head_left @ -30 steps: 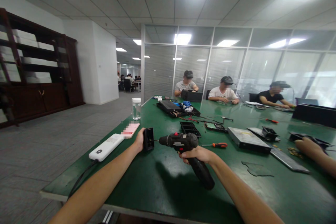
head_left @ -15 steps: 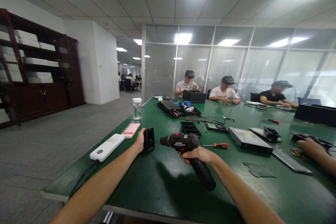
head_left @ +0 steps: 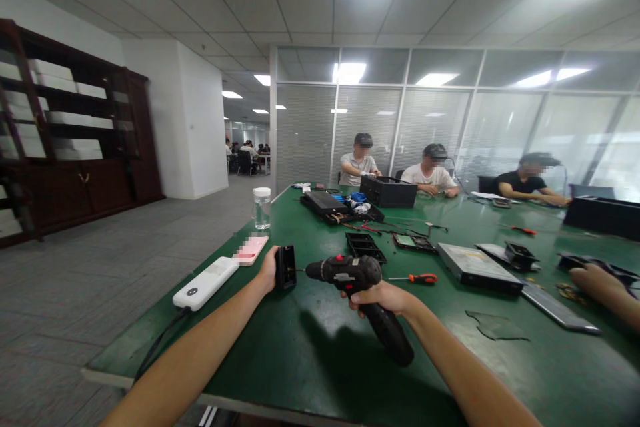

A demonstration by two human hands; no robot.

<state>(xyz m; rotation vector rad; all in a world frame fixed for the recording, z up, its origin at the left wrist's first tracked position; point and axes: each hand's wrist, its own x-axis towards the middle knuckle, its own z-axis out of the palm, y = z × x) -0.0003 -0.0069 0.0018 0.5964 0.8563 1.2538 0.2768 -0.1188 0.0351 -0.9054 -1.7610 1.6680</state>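
My left hand (head_left: 269, 269) grips a small black box-shaped part (head_left: 287, 268) by its left side, holding it upright on or just above the green table (head_left: 250, 347). Its open, hollow side faces right. In my right hand (head_left: 383, 298) is a black cordless drill (head_left: 345, 271) with red buttons, its handle slanting down to the right. The thin bit points left at the hollow of the black part; whether the tip touches it I cannot tell. Behind the drill lies a black frame with compartments (head_left: 367, 247). A screwdriver (head_left: 423, 278) with an orange and black handle rests right of the drill.
A white power bank (head_left: 206, 283) with a cable, a pink phone (head_left: 253, 250) and a clear jar (head_left: 261, 209) line the left edge. A metal drive (head_left: 479, 269) and a glass shard (head_left: 495, 325) lie right. Another person's hand (head_left: 603, 283) works at far right; several people sit opposite.
My hands, the drill and the black part keep nearly the same pose. Across the table, a co-worker's black case has shifted right and turned.
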